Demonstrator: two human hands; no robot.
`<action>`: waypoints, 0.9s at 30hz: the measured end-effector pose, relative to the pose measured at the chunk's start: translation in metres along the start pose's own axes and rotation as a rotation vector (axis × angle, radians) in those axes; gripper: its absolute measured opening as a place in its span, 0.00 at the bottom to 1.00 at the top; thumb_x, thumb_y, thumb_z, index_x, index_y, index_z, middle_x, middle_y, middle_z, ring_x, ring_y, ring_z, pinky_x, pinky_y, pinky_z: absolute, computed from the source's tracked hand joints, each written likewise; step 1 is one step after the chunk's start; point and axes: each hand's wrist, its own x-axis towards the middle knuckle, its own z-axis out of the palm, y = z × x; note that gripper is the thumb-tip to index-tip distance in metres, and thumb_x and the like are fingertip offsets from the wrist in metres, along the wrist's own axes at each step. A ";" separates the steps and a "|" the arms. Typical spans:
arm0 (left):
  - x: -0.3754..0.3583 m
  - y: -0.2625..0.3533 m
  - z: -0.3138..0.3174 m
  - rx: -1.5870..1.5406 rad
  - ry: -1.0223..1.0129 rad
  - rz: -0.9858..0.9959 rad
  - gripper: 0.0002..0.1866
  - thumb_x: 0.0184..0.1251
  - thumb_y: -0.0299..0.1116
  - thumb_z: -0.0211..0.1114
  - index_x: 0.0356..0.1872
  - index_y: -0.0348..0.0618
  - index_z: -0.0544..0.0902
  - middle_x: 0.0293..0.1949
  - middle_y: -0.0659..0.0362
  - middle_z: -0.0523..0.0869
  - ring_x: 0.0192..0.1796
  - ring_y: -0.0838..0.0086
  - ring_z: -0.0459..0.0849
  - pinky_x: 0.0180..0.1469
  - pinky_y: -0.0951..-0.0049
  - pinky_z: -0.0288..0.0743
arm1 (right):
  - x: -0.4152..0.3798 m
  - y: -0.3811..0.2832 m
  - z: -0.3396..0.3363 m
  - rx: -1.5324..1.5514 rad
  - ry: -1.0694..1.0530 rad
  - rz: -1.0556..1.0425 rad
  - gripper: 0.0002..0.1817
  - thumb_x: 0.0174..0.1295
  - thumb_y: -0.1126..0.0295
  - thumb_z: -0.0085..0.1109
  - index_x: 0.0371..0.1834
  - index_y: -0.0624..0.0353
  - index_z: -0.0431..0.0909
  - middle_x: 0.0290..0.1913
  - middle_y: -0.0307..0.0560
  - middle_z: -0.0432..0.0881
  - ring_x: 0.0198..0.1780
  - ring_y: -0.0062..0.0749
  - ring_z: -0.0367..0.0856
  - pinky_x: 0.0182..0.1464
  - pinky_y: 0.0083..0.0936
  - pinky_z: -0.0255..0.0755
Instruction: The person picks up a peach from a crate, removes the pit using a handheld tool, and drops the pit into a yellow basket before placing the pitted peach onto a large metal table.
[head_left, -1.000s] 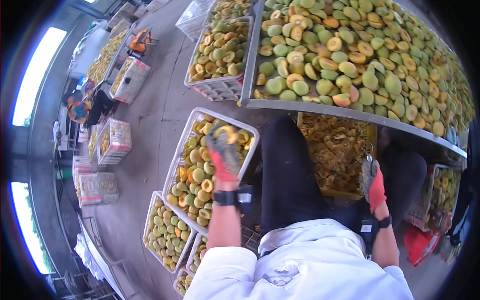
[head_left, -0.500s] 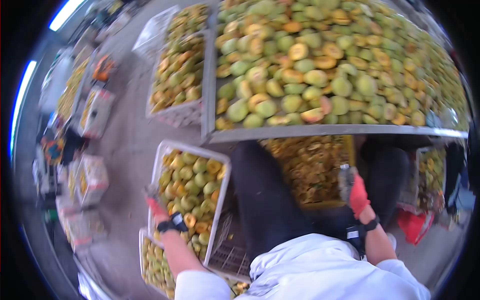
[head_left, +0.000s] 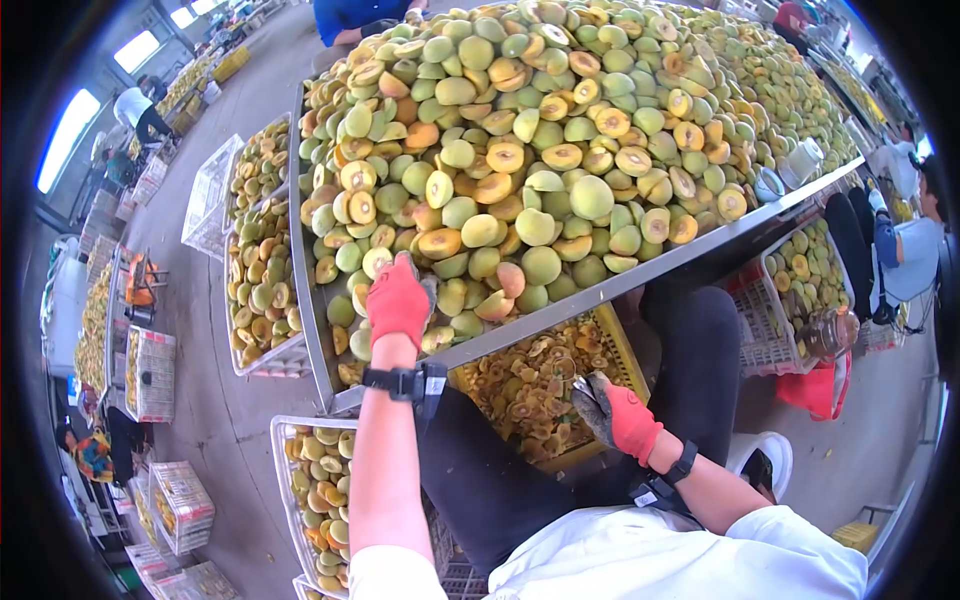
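Note:
Halved yellow-green fruits, like peaches or apricots [head_left: 538, 227], lie heaped on a metal-edged table [head_left: 480, 345]. My left hand [head_left: 402, 305], in a red glove with grey on the finger side, reaches over the front edge and touches the heap near its left corner. Its fingertips are hidden, so whether it grips a half cannot be told. In front of my lap, my right hand [head_left: 628, 418], gloved alike, is closed round a small metal-ended tool [head_left: 582, 384]. Below that tool a yellow crate [head_left: 622, 345] holds brownish-yellow fruit scraps [head_left: 530, 385].
A white crate of halves [head_left: 280, 450] stands by my left leg. Other filled crates [head_left: 290, 352] line the table's left side. At right are a crate of fruit [head_left: 750, 325], a red bag [head_left: 815, 390] and a seated person [head_left: 905, 245]. A white cup [head_left: 803, 160] sits on the heap.
My left hand has moved from the white crate at left up to the heap on the table. My right hand stays low near the yellow crate. The view has turned and tilted upward.

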 end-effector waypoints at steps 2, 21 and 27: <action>0.002 0.007 0.004 0.018 -0.043 -0.063 0.16 0.55 0.32 0.61 0.46 0.42 0.76 0.44 0.44 0.81 0.48 0.50 0.79 0.49 0.58 0.73 | -0.005 -0.004 0.002 0.095 0.026 0.028 0.17 0.71 0.57 0.43 0.39 0.58 0.77 0.35 0.37 0.81 0.36 0.19 0.79 0.37 0.14 0.73; -0.159 0.106 -0.081 -1.505 -0.196 -0.239 0.38 0.70 0.65 0.33 0.51 0.39 0.76 0.34 0.60 0.83 0.30 0.82 0.80 0.26 0.86 0.73 | -0.077 -0.008 0.072 -1.031 -0.510 -0.911 0.09 0.63 0.74 0.53 0.44 0.64 0.72 0.38 0.53 0.79 0.38 0.42 0.80 0.38 0.25 0.72; -0.171 0.118 -0.059 -1.587 -0.137 -0.304 0.37 0.71 0.63 0.33 0.37 0.36 0.79 0.33 0.55 0.84 0.35 0.70 0.83 0.40 0.74 0.79 | -0.106 -0.009 0.076 -1.221 -0.407 -0.825 0.06 0.62 0.76 0.53 0.41 0.63 0.72 0.34 0.51 0.81 0.36 0.36 0.82 0.35 0.26 0.73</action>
